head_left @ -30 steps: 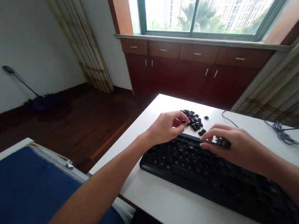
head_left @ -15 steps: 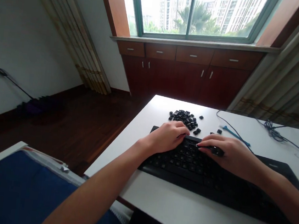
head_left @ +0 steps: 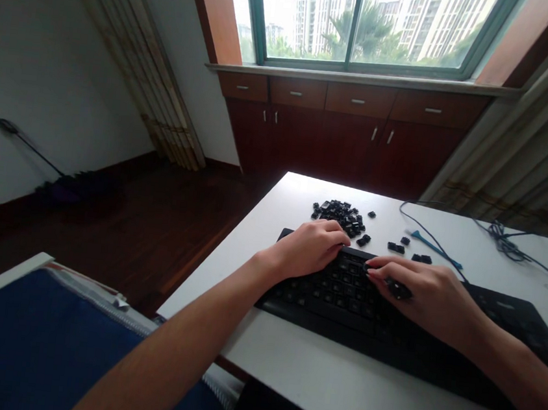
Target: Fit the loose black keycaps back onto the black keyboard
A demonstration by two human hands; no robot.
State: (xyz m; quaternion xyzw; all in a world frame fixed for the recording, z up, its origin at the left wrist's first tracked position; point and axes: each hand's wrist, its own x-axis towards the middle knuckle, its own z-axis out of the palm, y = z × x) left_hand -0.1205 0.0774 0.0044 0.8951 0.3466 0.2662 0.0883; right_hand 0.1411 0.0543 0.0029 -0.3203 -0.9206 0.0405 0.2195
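My left hand [head_left: 309, 249] rests curled over the top left of a black computer keyboard [head_left: 327, 302], its fingertips near the top edge, and whatever lies under them is hidden. My right hand [head_left: 424, 296] sits over the keyboard's middle with dark keycaps [head_left: 398, 290] held in its fingers. Many keyboard keys are gone from the area around my hands. Beyond the keyboard lies a heap of loose black keycaps [head_left: 339, 216], and a few more keycaps [head_left: 396, 247] lie near my right hand. A thin blue tool [head_left: 436, 250] lies on the desk behind my right hand.
The keyboard lies on a white desk [head_left: 318, 382]. A black cable [head_left: 509, 249] coils at the desk's far right. Its left edge drops to a dark wooden floor [head_left: 104, 233]. Red-brown cabinets [head_left: 339, 140] stand beyond the far edge, and a blue zippered cover [head_left: 28, 349] lies at lower left.
My left hand has moved down from the heap onto the keyboard. My right hand has drawn back slightly, and more loose keycaps now show on the desk beyond it.
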